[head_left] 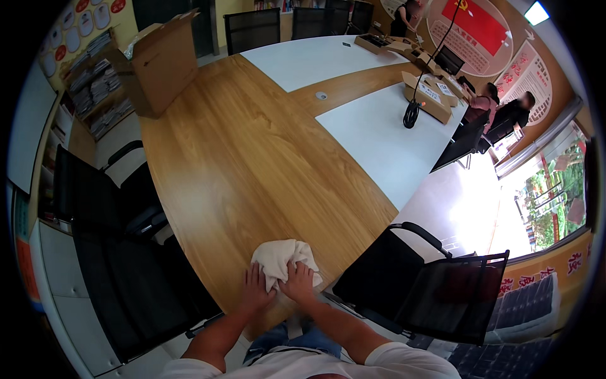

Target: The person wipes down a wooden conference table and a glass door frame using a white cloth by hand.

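Note:
A cream-white cloth (278, 252) lies bunched in a loose heap near the close end of the wooden table (252, 139). At its left edge rests my left hand (257, 289), palm down, fingers stretched out and touching the cloth's side. My right hand (299, 283) is on the cloth's right part, with its fingers closed over the folds. Part of the fabric shows between the two hands, and some of it is hidden under the right one.
Black chairs (385, 271) flank the table at right and left. A large cardboard box (158, 69) stands at the far left. Across the white section (379, 151) lie an open carton (429, 101) and a black cable coil (411, 115). Several people are beyond the far end.

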The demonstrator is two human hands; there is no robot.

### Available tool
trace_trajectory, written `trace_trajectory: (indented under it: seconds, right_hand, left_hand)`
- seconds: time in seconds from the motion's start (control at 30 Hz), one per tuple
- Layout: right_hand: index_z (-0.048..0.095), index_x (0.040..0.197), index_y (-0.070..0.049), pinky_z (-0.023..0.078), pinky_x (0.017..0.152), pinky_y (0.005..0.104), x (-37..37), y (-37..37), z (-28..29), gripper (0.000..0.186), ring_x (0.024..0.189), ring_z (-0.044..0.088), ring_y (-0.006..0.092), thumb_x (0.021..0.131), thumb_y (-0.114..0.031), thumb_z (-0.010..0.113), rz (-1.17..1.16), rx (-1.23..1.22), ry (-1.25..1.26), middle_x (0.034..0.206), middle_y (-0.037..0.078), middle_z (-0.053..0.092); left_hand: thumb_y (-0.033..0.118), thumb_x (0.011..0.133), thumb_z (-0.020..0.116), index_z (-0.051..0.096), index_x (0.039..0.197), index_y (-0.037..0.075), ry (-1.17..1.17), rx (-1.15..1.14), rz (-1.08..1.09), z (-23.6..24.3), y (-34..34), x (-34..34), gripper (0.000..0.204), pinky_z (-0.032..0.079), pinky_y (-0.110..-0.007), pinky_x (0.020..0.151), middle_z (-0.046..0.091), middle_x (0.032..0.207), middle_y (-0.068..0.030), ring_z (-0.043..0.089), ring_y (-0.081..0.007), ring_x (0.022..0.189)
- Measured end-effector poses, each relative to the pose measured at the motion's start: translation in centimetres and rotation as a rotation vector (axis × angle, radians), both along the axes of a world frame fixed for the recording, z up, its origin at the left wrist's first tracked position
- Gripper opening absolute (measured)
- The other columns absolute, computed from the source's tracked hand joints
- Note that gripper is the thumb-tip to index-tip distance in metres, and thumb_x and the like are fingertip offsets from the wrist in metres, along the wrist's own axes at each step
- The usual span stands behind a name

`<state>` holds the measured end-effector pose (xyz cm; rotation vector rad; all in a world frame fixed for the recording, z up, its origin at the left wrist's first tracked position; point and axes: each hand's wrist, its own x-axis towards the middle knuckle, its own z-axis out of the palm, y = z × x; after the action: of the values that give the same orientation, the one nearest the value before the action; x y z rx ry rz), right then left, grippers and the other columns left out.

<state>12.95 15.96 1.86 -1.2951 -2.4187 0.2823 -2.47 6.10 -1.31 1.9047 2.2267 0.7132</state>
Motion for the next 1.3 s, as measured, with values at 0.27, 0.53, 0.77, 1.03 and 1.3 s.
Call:
trace_trajectory:
  seconds: [0.27,0.53,0.77,1.03,1.3]
  right_hand:
    - [0.061,0.117,-0.009,0.038,0.087,0.0486,-5.2,12.0,0.1,0.063,0.097,0.053,0.0322,0.068,-0.045,0.078,-0.018,0.060,-0.060,0.101,0.013,0.054]
    - [0.062,0.109,-0.008,0.037,0.094,0.0528,-9.5,22.2,0.1,0.057,0.098,0.053,0.0321,0.066,-0.042,0.076,0.036,0.226,-0.018,0.099,0.013,0.057]
    - [0.061,0.109,-0.009,0.038,0.088,0.0490,-12.0,26.0,-0.8,0.054,0.098,0.052,0.0327,0.069,-0.042,0.074,-0.116,0.084,-0.026,0.099,0.013,0.055]
    - [0.061,0.109,-0.010,0.039,0.081,0.0476,-12.7,26.7,-0.3,0.052,0.094,0.053,0.0322,0.071,-0.044,0.074,-0.113,0.134,-0.033,0.096,0.012,0.056]
    - [0.060,0.112,-0.009,0.041,0.080,0.0504,-12.0,24.7,-0.3,0.054,0.093,0.056,0.0346,0.074,-0.044,0.074,-0.164,0.147,-0.021,0.097,0.014,0.058]
  left_hand:
    - [0.047,0.079,0.062,0.049,0.138,-0.007,0.042,-0.045,0.017,0.6,12.3,-4.9,0.081,0.023,-0.060,0.120,0.036,0.156,-0.0274,0.031,-0.0415,0.148]
    - [0.048,0.084,0.058,0.047,0.142,-0.008,0.059,-0.058,0.086,0.7,22.2,-8.2,0.081,0.020,-0.056,0.122,0.036,0.156,-0.0267,0.031,-0.0406,0.147]
    - [0.048,0.087,0.056,0.047,0.144,-0.004,0.071,-0.171,0.054,2.8,27.4,-10.3,0.078,0.020,-0.054,0.122,0.037,0.157,-0.0226,0.030,-0.0388,0.148]
    - [0.047,0.089,0.055,0.047,0.144,-0.004,0.078,-0.072,0.130,1.4,28.2,-10.2,0.075,0.022,-0.054,0.122,0.040,0.155,-0.0228,0.035,-0.0375,0.145]
    - [0.039,0.083,0.062,0.054,0.133,-0.006,0.030,0.048,0.098,2.2,27.3,-9.8,0.068,0.030,-0.052,0.117,0.051,0.140,-0.0253,0.046,-0.0405,0.133]
